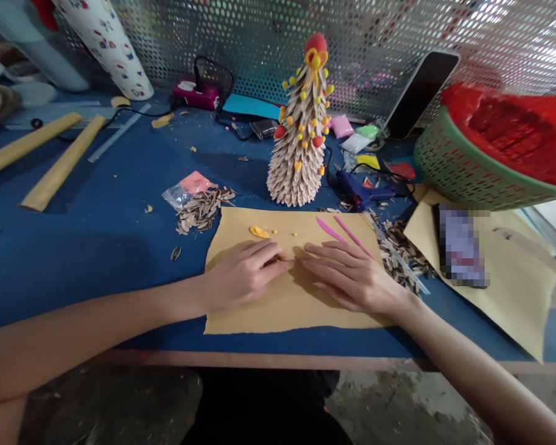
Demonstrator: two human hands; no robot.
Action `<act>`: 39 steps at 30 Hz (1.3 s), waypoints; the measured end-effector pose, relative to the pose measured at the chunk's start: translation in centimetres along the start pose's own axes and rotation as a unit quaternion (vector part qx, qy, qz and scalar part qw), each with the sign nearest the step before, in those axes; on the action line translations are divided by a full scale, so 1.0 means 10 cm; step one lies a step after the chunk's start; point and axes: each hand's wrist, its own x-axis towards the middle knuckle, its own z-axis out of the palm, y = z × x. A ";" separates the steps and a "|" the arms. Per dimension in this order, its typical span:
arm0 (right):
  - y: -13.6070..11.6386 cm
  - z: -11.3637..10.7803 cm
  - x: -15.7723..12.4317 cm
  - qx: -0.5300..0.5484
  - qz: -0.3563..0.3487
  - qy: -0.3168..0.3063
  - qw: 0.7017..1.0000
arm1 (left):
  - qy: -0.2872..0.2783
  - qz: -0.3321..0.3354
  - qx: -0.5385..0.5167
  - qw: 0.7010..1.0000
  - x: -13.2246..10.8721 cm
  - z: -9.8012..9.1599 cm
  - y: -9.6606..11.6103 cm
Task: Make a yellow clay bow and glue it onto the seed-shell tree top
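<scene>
My left hand [248,272] rests on a sheet of brown paper [250,318], its fingers closed together near a bit of yellow clay that is mostly hidden. Across from it, my right hand [352,275] lies with fingers stretched out over the same sheet, nothing visible in it. Just beyond my hands are a flattened lump of yellow clay [259,232] and two tiny yellow balls [295,234]. Two pink modelling tools [330,229] lie by my right fingers. Behind the paper stands a cone-shaped tree of seed shells [296,167], dotted with coloured balls and a red top.
Seed shells lie in heaps left [201,210] and right of the paper. A blue glue gun [364,190] sits behind it, near clay packets. At right are a green basket [472,170] with a red bag and a phone [421,93]. Paper rolls [65,164] lie left.
</scene>
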 end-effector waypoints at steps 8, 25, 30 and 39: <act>0.01 0.01 0.00 -0.004 0.007 -0.014 1.000 | 0.013 0.003 -0.006 1.000 0.01 -0.01 0.00; 0.01 -0.01 -0.02 -0.001 -0.006 0.001 1.000 | 0.023 0.007 -0.006 1.000 0.04 -0.02 0.01; -0.01 -0.03 0.01 -0.026 -0.011 0.005 1.000 | 0.026 0.007 -0.011 1.000 0.02 -0.02 0.01; -0.03 -0.01 0.04 -0.012 -0.016 0.019 1.000 | 0.022 0.007 -0.015 1.000 0.03 -0.01 0.01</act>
